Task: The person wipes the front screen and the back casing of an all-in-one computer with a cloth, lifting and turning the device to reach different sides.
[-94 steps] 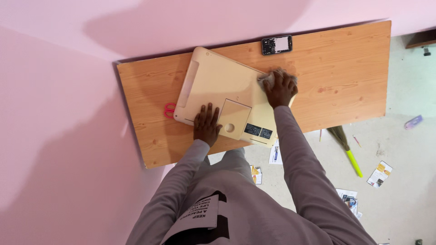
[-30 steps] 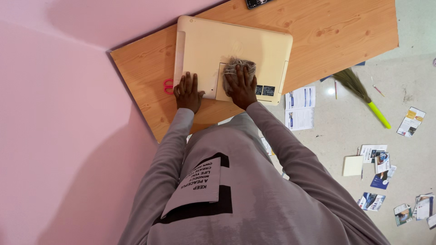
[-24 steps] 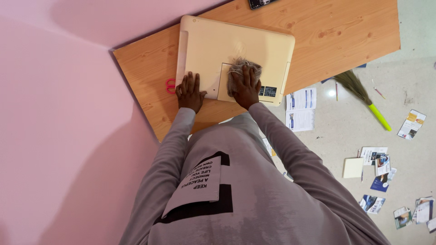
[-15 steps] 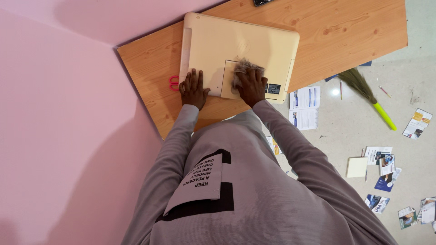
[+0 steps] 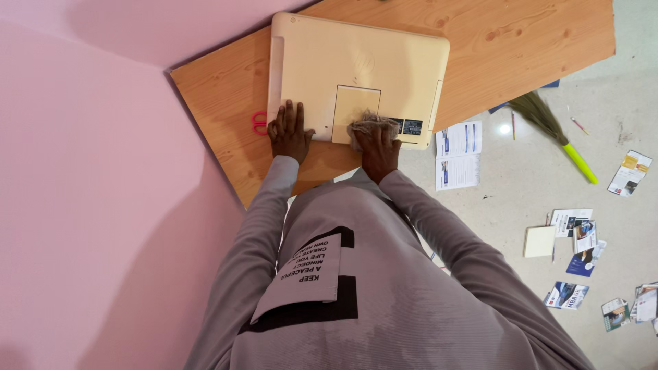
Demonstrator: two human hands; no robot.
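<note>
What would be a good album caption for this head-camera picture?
Left hand steadies an upturned cream laptop on a wooden table while right hand presses a grey cloth near its edge.

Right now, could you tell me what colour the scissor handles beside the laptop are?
Red plastic scissor handles, seen in the head view.

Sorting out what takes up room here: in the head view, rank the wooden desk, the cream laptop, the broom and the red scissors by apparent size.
1. wooden desk
2. cream laptop
3. broom, though it lies farther away on the floor
4. red scissors, partly hidden under the laptop
</note>
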